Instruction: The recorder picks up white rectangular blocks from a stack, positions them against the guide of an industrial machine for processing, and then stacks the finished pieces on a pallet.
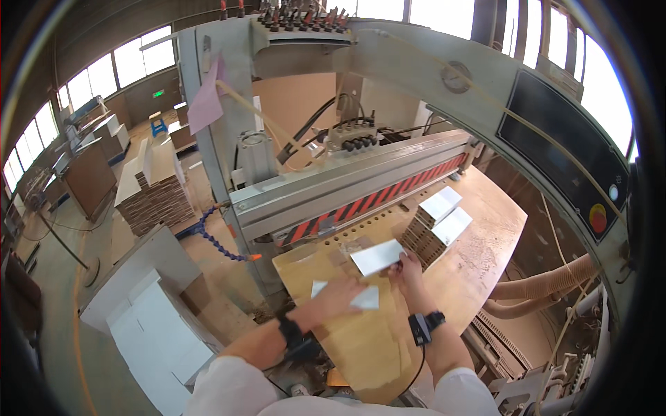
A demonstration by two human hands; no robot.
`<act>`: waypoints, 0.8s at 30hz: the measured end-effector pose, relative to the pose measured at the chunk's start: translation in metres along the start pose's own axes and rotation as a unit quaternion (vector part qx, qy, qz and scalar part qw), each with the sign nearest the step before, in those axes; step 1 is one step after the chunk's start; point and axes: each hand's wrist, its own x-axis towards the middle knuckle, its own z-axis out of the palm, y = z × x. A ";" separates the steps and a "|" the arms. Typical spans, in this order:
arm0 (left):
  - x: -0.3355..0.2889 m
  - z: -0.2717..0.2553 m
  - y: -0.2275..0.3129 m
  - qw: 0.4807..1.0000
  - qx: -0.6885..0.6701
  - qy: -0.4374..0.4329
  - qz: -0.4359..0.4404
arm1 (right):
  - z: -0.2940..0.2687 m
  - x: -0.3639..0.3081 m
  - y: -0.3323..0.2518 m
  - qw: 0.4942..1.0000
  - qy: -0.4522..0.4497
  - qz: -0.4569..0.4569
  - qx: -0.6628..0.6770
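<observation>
My right hand [408, 272] pinches the right end of a small white rectangular panel [377, 257], tilted above the wooden worktop [388, 347]. My left hand [336, 298] is over a second white panel [366, 298], covering its middle; that panel shows on both sides of the hand. The left fingers are smeared by motion, so whether they grip it is unclear. Just beyond my right hand stand two stacks of similar panels [424, 237], with white top faces and brown edges.
Behind the worktop runs a machine beam [354, 184] with a red-and-black striped strip. A dark control panel [562, 142] with a red button is at the right. Large white boards [156, 333] lean at the lower left, near a blue segmented hose [215, 243]. Stacked boards [156, 191] stand farther back.
</observation>
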 end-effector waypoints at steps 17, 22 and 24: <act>-0.335 0.056 0.108 0.892 -0.027 0.225 -0.392 | 0.064 0.130 0.048 0.852 -0.010 -0.214 -0.478; -0.386 0.100 0.098 0.856 -0.013 0.175 -0.486 | 0.051 0.118 0.054 0.900 -0.024 -0.264 -0.346; -0.399 0.106 0.084 0.846 0.000 0.169 -0.506 | 0.041 0.086 0.059 0.937 0.004 -0.240 -0.255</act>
